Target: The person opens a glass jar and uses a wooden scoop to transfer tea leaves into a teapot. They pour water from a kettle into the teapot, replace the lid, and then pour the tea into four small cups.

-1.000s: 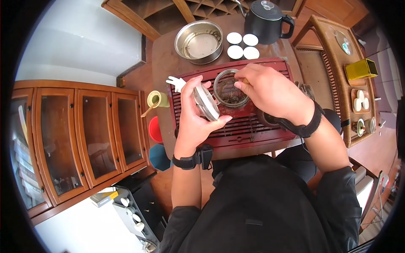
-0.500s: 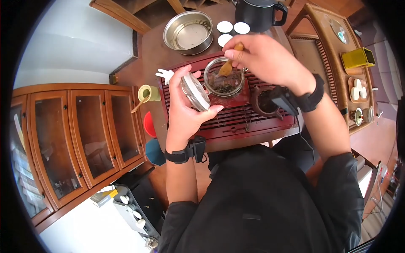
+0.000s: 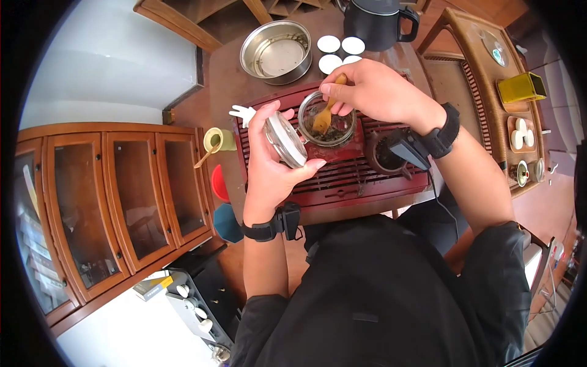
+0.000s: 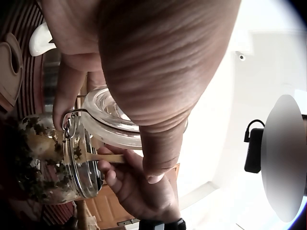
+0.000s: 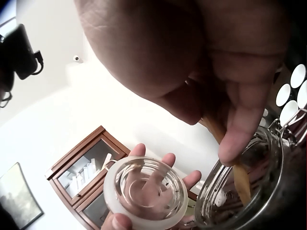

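A glass clip-top jar with dark dried leaves inside stands on a red slatted tea tray. My left hand holds the jar's hinged glass lid tilted back, thumb on one side and fingers on the other. Between thumb and fingers, my right hand pinches a small wooden spoon. In the head view, its bowl is down inside the jar, at the leaves. Through the glass in the left wrist view, leaves cling along the jar's wall.
Right of the jar sits a brown teapot, partly behind my right wrist. White-topped cups, a steel basin and a black kettle stand farther back. A white hand-shaped ornament and a green cup are at left.
The right hand lifted the spoon up over the jar, then lowered its bowl back into the leaves. The left hand keeps holding the lid tilted.
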Demonstrator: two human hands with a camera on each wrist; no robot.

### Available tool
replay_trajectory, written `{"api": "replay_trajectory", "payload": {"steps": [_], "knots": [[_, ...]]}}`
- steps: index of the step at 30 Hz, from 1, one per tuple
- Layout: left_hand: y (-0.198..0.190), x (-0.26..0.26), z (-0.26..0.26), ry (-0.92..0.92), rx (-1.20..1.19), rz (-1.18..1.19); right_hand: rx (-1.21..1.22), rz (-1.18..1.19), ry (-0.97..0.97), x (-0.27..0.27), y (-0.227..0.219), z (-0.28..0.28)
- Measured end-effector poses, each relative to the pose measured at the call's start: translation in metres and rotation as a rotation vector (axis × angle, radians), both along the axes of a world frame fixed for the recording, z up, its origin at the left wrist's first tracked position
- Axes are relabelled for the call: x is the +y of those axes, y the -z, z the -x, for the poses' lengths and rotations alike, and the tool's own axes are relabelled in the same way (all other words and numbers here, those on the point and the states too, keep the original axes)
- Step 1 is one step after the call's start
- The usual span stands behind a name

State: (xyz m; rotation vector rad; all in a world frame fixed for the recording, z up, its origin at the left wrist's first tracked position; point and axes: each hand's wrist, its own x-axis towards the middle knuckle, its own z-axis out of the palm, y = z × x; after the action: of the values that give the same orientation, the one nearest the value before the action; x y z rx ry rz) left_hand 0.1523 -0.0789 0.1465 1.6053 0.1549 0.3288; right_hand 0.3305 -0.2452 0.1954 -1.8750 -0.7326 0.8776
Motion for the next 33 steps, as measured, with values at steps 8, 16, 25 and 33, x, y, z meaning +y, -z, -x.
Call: {"api": "replay_trajectory", "payload": {"steps": [8,16,25,33], "knots": [[0.000,0.004,0.002,0.049,0.018,-0.026,0.057,-0.020,0.050,0.002,0.005,0.005],[0.005,0.005,0.001,0.045,0.012,-0.019,0.320,-0.195,0.254,-0.005,0.021,0.002],[0.005,0.003,0.001,0.012,-0.011,-0.006,0.469,-0.340,0.412,-0.019,0.027,-0.006],[0.007,0.003,0.001,0.017,-0.022,-0.016,-0.141,-0.089,0.197,-0.014,0.016,0.003]]}}
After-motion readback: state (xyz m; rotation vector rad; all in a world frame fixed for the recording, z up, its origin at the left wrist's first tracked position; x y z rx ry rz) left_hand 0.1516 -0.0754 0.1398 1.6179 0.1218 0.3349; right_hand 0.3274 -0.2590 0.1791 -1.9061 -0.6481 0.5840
